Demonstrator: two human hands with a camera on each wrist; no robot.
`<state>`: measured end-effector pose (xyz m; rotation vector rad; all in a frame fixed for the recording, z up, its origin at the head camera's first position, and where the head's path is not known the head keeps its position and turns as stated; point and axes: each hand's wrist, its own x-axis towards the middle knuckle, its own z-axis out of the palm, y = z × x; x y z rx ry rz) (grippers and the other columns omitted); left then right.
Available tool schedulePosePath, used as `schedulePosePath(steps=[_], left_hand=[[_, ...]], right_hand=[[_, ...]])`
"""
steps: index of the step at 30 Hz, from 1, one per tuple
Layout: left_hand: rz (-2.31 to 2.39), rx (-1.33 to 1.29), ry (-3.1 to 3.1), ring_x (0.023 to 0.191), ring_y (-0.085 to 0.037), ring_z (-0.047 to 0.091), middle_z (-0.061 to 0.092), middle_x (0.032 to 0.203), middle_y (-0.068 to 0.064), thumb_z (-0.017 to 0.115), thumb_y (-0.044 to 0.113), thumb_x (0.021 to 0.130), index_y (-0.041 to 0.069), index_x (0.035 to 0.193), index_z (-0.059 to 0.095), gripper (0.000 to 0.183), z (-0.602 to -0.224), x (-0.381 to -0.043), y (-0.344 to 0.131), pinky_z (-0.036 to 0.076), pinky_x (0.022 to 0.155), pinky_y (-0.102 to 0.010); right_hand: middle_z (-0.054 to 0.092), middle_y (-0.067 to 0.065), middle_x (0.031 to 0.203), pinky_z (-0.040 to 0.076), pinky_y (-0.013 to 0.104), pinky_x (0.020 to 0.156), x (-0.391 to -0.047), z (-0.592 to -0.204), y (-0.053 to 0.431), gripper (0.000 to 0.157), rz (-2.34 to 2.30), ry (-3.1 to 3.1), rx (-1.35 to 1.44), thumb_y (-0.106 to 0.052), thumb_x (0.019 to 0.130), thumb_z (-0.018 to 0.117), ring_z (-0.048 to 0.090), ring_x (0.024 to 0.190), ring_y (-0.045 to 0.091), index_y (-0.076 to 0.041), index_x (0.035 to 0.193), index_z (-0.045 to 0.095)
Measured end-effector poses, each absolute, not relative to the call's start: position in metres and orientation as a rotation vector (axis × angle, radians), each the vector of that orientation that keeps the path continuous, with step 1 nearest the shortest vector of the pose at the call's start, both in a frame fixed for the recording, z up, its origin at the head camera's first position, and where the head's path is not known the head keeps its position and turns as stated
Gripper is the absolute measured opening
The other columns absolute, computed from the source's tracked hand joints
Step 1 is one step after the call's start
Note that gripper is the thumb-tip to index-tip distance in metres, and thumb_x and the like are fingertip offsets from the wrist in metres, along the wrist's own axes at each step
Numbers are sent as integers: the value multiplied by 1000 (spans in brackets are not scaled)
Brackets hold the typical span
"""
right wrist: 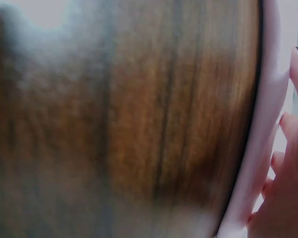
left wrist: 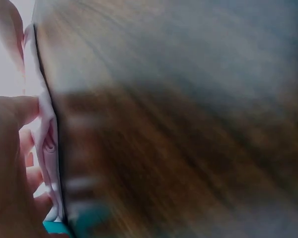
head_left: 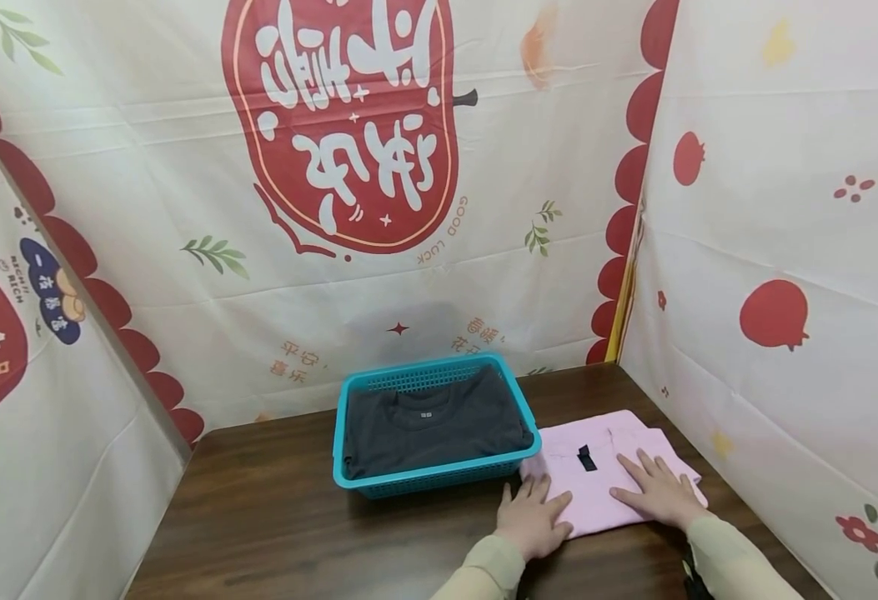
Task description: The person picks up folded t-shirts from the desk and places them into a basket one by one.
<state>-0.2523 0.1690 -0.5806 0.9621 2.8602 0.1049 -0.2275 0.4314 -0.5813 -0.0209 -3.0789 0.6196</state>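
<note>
A folded pink shirt [head_left: 596, 492] with a black neck label lies on the dark wooden table, right of the basket. On its near left corner rests my left hand [head_left: 532, 518], fingers spread. My right hand [head_left: 660, 490] lies with spread fingers over the shirt's right side. Seen from the left wrist, the fingers [left wrist: 27, 106] lie along the layered edge of the pink cloth [left wrist: 48, 144]. In the right wrist view the fingertips touch the pink fold [right wrist: 273, 99] from above.
A turquoise plastic basket [head_left: 439, 475] stands at the back middle, holding a folded dark grey T-shirt [head_left: 431, 425]. Its right corner overlaps the pink shirt's left edge in the head view. Printed cloth walls [head_left: 408, 292] enclose the wooden table [head_left: 273, 517] at the back and sides.
</note>
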Motion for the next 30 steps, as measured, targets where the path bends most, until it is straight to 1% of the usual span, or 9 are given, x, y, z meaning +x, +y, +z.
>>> schedulePosePath(steps=[5, 8, 13, 20, 24, 27, 30], left_hand=[[106, 975, 2853, 142, -13, 26, 32, 153, 16, 45, 63, 93, 56, 140, 39, 48, -575, -246, 168, 29, 109, -50], [80, 986, 2840, 141, -14, 28, 34, 151, 15, 48, 62, 92, 56, 139, 41, 48, -569, -243, 167, 30, 109, -47], [-31, 1028, 2832, 136, -14, 35, 40, 147, 15, 54, 62, 90, 56, 135, 46, 47, -561, -237, 169, 34, 107, -40], [-166, 1093, 2822, 127, -16, 47, 48, 141, 14, 58, 63, 86, 56, 129, 53, 43, -555, -226, 173, 38, 101, -37], [-210, 1133, 2819, 117, -17, 55, 53, 135, 12, 62, 62, 84, 55, 123, 59, 39, -550, -218, 175, 44, 92, -37], [-266, 1149, 2818, 105, -14, 59, 58, 128, 12, 64, 62, 81, 54, 116, 63, 36, -546, -210, 176, 47, 79, -36], [-330, 1158, 2805, 88, -12, 61, 66, 110, 11, 67, 60, 79, 51, 107, 67, 29, -541, -204, 178, 47, 66, -34]], right_hand=[[21, 38, 147, 2, 82, 91, -220, -583, 431, 82, 654, -3096, -53, -59, 88, 56, 11, 130, 64, -1, 144, 42], [20, 38, 148, 1, 82, 92, -216, -584, 430, 82, 660, -3098, -63, -60, 89, 55, 10, 131, 64, -2, 145, 40], [22, 38, 147, 3, 83, 90, -206, -584, 429, 80, 647, -3068, -46, -58, 88, 57, 13, 130, 64, -2, 144, 42], [26, 37, 146, 7, 83, 90, -188, -583, 425, 76, 610, -3026, -23, -55, 88, 60, 18, 129, 63, -4, 143, 45], [28, 36, 145, 9, 82, 89, -179, -585, 424, 74, 595, -2994, -5, -54, 88, 61, 20, 128, 63, -5, 141, 47], [32, 36, 143, 11, 82, 87, -170, -590, 423, 72, 592, -2964, 18, -52, 87, 63, 23, 126, 64, -5, 139, 49], [34, 36, 142, 13, 82, 87, -165, -591, 423, 70, 584, -2952, 31, -51, 86, 65, 25, 125, 64, -6, 138, 51]])
